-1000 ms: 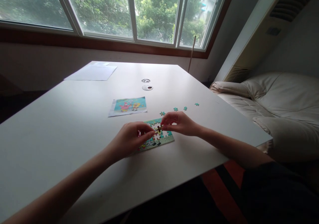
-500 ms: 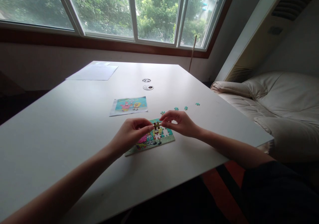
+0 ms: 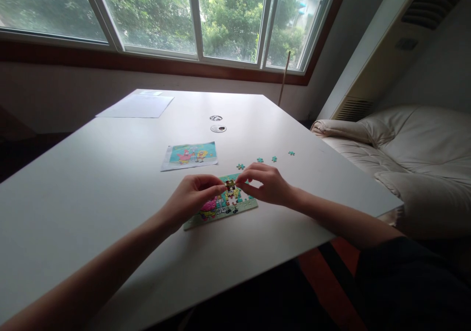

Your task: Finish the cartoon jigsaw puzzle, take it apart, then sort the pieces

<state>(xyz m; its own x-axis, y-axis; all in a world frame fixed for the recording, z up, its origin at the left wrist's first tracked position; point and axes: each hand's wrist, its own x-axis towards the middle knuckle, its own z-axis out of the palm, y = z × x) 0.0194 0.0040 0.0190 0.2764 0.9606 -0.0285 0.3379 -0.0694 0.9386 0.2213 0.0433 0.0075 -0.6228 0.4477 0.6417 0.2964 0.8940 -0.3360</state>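
A jigsaw puzzle [image 3: 241, 206] with bright cartoon figures lies near the front of the white table, white gaps showing at its right side. Over its upper part, a small brown-and-yellow puzzle piece [image 3: 230, 186] is between my fingertips. My left hand [image 3: 195, 193] pinches it from the left with thumb and index finger. From the right, my right hand [image 3: 268, 185] pinches its other edge. The fingers hide part of the puzzle's top and left areas.
Several loose teal puzzle pieces [image 3: 260, 160] lie beyond my right hand. A picture sheet [image 3: 191, 154] with the same cartoon lies behind the puzzle. Farther back are two round discs [image 3: 218, 128] and white papers [image 3: 136, 106]. A cream sofa [image 3: 415, 149] stands right of the table [image 3: 91, 189].
My hands stay over the same part of the puzzle, with only slight finger movement around the small piece. The right hand's fingers have shifted very slightly. Loose pieces remain in place.
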